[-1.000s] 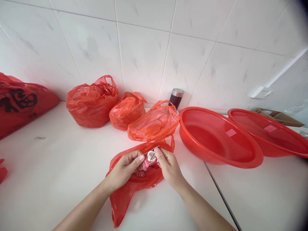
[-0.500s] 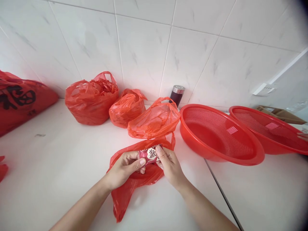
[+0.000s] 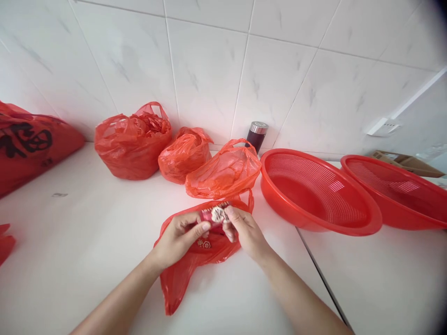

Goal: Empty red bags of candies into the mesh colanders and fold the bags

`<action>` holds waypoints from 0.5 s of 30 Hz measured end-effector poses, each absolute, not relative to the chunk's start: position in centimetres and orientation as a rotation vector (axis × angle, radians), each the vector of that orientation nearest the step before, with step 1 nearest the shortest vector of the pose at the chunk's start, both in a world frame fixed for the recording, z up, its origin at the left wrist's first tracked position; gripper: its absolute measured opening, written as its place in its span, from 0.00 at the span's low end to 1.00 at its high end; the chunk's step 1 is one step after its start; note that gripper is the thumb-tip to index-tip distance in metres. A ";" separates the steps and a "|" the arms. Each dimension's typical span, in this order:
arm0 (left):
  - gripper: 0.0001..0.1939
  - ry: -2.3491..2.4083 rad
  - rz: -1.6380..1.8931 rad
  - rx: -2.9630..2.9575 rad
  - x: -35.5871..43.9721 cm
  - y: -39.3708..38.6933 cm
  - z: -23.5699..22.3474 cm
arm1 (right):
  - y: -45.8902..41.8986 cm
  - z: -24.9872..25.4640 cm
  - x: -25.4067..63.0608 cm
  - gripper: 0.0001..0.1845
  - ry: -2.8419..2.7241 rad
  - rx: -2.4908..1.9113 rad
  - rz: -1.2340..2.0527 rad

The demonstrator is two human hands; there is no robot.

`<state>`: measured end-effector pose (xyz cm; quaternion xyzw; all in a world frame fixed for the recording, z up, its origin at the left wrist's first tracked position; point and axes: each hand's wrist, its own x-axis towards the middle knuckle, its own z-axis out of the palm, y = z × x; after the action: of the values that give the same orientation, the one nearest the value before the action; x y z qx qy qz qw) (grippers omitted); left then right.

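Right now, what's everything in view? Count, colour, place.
tiled wall: 1, white, back
tabletop: count unclear, white, foreground
open bag: 1, red, centre foreground
wrapped packet: 1, red and white, above open bag
bulging bags: 3, red, row before wall
printed bag: 1, red, far left
cut-off item: 1, red, left edge
scrap: 1, greyish, left on tabletop
flask: 1, dark, silver lid, by wall
perforated basins: 2, red, right
cardboard: 1, brown, far right
clear plastic: count unclear, far right
socket: 1, white, right on wall
left hand: 1, bare, holding packet
right hand: 1, bare, holding packet
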<state>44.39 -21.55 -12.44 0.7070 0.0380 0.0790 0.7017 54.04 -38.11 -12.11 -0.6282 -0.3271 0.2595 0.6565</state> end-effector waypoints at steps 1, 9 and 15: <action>0.15 0.116 0.208 1.548 44.5 -21.4 -12.4 | -38.3 -12.1 54.4 0.23 -0.801 -1.511 0.546; 0.19 0.166 0.147 1.467 45.0 -21.1 -12.1 | -38.1 -14.1 55.4 0.23 -1.114 -2.461 0.038; 0.15 0.248 0.073 1.484 45.1 -21.2 -12.2 | -38.3 -13.8 55.7 0.08 -1.083 -2.395 -0.005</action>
<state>45.14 -21.23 -12.23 0.6740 0.1126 0.0330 0.7294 55.70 -38.32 -13.76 -0.8813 -0.3986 -0.0020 0.2538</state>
